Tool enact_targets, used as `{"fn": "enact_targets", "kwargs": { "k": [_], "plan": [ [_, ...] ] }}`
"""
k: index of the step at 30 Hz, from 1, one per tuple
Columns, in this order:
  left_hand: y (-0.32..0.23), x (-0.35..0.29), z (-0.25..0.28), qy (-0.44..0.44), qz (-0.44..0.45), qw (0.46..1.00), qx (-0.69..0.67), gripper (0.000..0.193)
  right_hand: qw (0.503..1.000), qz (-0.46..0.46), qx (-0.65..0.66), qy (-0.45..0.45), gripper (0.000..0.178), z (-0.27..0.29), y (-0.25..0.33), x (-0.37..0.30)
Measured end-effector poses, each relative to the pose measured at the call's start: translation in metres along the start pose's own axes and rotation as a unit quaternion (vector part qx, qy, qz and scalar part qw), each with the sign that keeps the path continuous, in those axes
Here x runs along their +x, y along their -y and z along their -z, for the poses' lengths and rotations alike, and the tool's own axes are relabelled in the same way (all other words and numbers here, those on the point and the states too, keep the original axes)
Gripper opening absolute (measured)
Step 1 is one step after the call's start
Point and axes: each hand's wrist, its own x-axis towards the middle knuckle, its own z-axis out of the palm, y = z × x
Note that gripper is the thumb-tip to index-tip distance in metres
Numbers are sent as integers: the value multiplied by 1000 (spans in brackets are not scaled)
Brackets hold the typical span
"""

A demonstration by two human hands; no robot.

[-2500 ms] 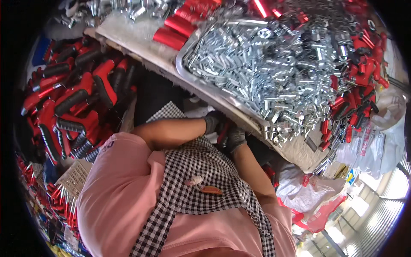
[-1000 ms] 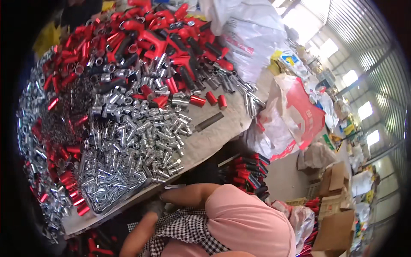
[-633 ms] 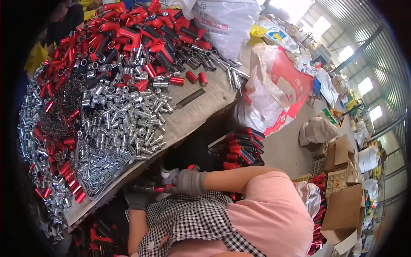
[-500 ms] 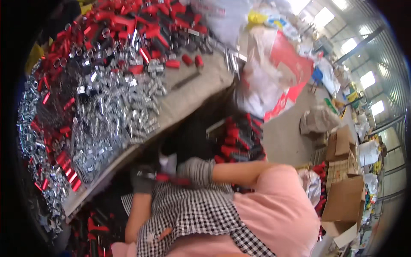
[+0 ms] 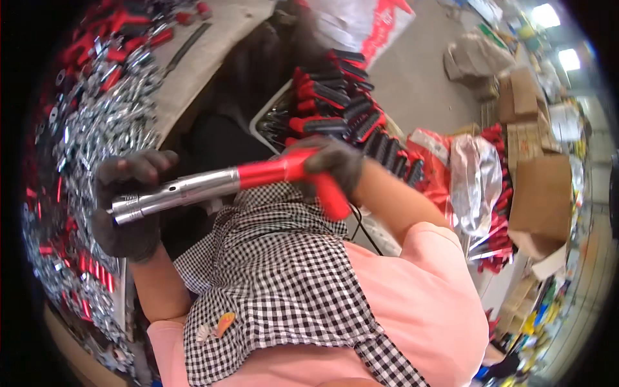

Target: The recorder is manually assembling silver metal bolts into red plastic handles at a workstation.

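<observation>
My right hand, in a dark grey glove, is closed round the red rear part of a pistol-shaped tool with a long silver barrel. The tool lies nearly level across my front, its red grip pointing down toward my apron. My left hand, gloved too, is at the barrel's free end. Its fingers are apart and curve above the barrel, while the palm is behind and below the tip. The fingers are somewhat blurred, and whether the palm touches the barrel is hard to see. A thin black cord hangs below my right wrist.
Small silver metal parts are heaped on the worktable at the left, with red pieces among them. Beyond my hands, red and black handles are stacked by a pale-rimmed bin. Cardboard boxes and sacks stand at the right.
My view has swung, so the table sits further left. The red tool has come up from near my lap, its silver barrel now plain to see. My hands have moved apart.
</observation>
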Motion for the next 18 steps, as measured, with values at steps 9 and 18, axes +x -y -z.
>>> {"fn": "enact_targets", "kwargs": {
  "k": [9, 18],
  "plan": [
    [55, -14, 24, -35, 225, 950, 213, 52, 678, 252, -519, -456, 51, -89, 65, -247],
    [69, 7, 7, -20, 337, 886, 318, 31, 666, 1, -534, -520, 50, -74, 29, -260]
  ]
}}
